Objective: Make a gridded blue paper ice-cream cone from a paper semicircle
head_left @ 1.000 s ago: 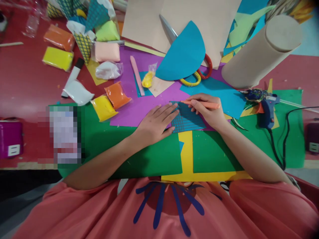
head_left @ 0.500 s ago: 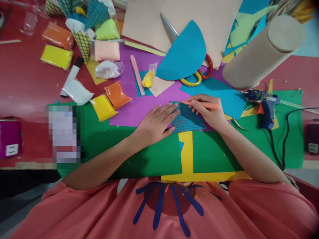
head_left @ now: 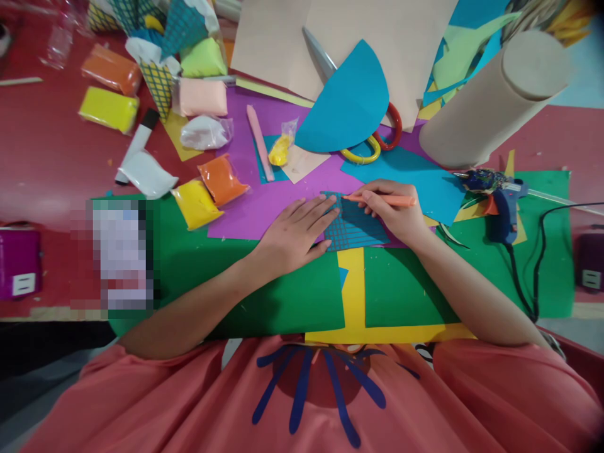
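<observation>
As I am watching through the head view, the right hand [head_left: 394, 211] is gripping the pen [head_left: 400, 201] in a narrow pinch, while the left hand [head_left: 290, 242] is lying flat, holding nothing, its fingers resting over the left edge of the blue card [head_left: 362, 221]. The card is sitting between the two hands, overlapping the purple sheet [head_left: 240, 211], with its near edge meeting the yellow strip [head_left: 353, 289]. The pen's long axis is running almost level across the view, its tip pointing left and its blunt end sticking out past the right hand. I am judging that everything is turning on that tip: it is standing by the card's far edge, with the left hand's fingers lying nearer to it than the right's. Crossed lines are filling the card's left part, and mostly lengthwise ones are showing further right. From here I am not making out whether the tip is touching the card or hovering just above. Scissors [head_left: 321, 55] are lying beyond.
</observation>
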The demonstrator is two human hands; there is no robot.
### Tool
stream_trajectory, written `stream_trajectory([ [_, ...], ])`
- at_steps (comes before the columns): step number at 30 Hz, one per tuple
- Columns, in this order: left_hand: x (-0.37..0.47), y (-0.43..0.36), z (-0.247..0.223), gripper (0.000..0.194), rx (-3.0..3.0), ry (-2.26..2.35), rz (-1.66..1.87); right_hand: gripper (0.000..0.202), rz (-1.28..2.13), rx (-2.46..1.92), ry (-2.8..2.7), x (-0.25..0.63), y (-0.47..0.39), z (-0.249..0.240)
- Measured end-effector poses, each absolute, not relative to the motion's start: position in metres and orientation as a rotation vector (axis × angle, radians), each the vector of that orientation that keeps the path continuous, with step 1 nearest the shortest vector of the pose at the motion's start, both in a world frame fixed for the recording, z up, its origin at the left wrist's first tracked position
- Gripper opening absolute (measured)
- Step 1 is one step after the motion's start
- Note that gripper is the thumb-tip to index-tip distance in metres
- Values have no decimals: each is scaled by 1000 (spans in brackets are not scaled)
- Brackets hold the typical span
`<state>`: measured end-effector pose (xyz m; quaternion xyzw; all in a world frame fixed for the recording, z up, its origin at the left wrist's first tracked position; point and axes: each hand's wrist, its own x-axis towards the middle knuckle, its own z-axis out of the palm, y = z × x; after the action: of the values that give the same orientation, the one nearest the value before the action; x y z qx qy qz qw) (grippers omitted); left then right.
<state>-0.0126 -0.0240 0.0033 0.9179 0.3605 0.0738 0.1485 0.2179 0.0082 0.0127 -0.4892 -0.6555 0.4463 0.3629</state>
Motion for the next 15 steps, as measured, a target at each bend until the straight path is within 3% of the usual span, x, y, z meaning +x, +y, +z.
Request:
stream_trajectory([
  [15, -13, -24, 2, 50, 2642, 1023, 249, 28, 1251, -1291, -1482, 218, 9, 11],
])
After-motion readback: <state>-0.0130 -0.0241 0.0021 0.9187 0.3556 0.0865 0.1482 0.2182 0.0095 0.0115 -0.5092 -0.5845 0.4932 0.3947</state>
